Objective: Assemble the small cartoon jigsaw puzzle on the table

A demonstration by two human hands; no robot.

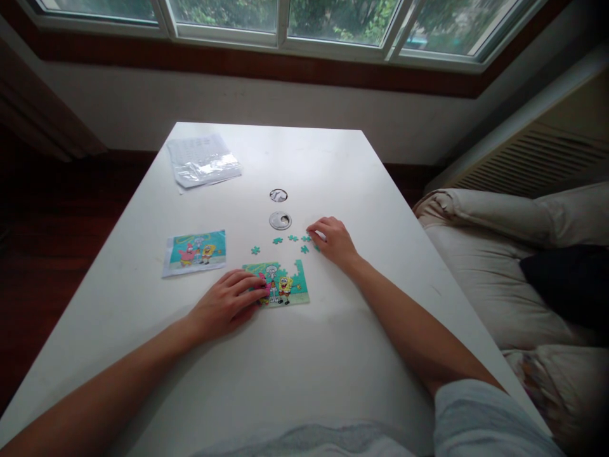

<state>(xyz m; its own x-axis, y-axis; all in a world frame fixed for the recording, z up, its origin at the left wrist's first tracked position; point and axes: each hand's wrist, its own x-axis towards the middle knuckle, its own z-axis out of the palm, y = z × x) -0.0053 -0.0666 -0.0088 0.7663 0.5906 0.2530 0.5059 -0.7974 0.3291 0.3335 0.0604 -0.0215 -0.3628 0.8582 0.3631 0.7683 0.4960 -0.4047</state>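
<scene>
A partly assembled cartoon jigsaw puzzle (297, 293) lies flat on the white table, with gaps along its upper right edge. My left hand (231, 297) rests over the puzzle's left side, fingers laid out flat and hiding part of the picture. Beyond the puzzle are several loose teal puzzle pieces (278, 240). Over the right end of these pieces is my right hand (332, 239), its fingers bent and a gap showing by the thumb. One piece is partly covered by this hand. Left of the puzzle lies a printed reference picture (198, 250) of the same cartoon figures.
A clear plastic bag with papers (204, 162) lies at the table's far left. Two round fittings, a hole (278, 195) and a grey disc (280, 220), are set behind the pieces. A cushioned sofa (480, 273) stands right of the table (361, 374); windows face me.
</scene>
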